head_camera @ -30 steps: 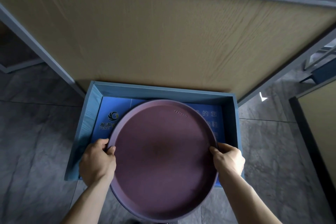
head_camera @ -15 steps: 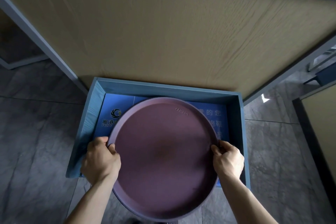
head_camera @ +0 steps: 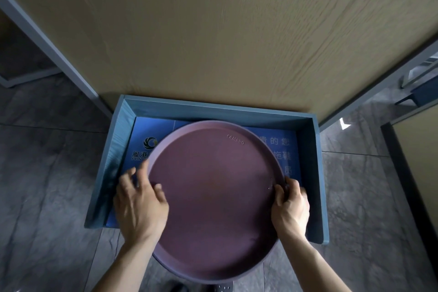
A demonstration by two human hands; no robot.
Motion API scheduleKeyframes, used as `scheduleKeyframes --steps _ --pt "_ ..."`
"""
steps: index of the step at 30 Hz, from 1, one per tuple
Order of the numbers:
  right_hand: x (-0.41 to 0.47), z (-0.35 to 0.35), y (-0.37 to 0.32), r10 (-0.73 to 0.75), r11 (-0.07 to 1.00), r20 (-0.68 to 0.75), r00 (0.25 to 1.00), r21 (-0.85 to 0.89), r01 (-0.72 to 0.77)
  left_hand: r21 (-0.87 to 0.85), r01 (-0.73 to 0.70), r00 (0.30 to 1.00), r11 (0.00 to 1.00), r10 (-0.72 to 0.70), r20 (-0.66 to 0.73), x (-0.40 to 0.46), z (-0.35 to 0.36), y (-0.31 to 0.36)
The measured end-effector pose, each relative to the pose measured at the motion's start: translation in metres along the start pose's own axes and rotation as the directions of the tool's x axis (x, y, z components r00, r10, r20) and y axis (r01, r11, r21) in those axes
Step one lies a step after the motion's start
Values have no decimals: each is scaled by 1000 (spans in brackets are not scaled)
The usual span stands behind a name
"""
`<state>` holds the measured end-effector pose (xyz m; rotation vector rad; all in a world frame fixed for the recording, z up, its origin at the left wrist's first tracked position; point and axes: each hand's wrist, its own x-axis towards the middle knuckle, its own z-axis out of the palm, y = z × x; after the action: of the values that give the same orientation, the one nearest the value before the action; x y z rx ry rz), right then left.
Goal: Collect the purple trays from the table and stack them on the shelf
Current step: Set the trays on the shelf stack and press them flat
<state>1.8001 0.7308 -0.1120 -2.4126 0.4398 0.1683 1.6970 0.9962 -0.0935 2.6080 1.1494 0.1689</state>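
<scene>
Tray [head_camera: 213,194], round and purple, sits over a blue open-fronted shelf box [head_camera: 310,173]. Its far part lies above the box floor; its near edge projects past the open near side of the box, over the floor tiles [head_camera: 42,197]. Whether the tray rests on the box floor or is held just above it cannot be told. Raised lettering is moulded into the tray surface near the far rim.

Right hand [head_camera: 290,208] is closed on the right rim of the tray, thumb on the inner surface and fingers curled over the outer edge. Left hand [head_camera: 139,204] is at the left rim with its fingers [head_camera: 132,174] spread and blurred; the thumb lies on the tray surface, and the fingers are loose, not wrapped round the rim.

Blue printed sheet [head_camera: 151,147] covers the box floor. It carries a round logo and white characters, visible left and right of the tray.

Box has 3 walls: left, far and right. Its far wall stands against a tan wood-grain panel [head_camera: 213,42] framed by grey metal bars [head_camera: 52,47]. Grey marbled tiles surround the box on the left, right and near sides.
</scene>
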Motion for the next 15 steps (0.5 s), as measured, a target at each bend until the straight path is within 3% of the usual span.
scheduleKeyframes --steps 2,5,8,15 --pt "-12 4 -1 -3 999 -48 999 -40 1 102 -187 982 977 183 44 -7 5 4" --pt "-36 14 2 -178 945 -41 983 -285 159 139 -391 917 910 371 150 -20 19 10" --pt "-37 20 7 -263 847 28 964 -472 244 160 -396 912 904 368 181 -26 32 7" --pt "-29 22 11 -264 820 76 962 -508 265 188 -385 920 904 358 161 -26 34 9"
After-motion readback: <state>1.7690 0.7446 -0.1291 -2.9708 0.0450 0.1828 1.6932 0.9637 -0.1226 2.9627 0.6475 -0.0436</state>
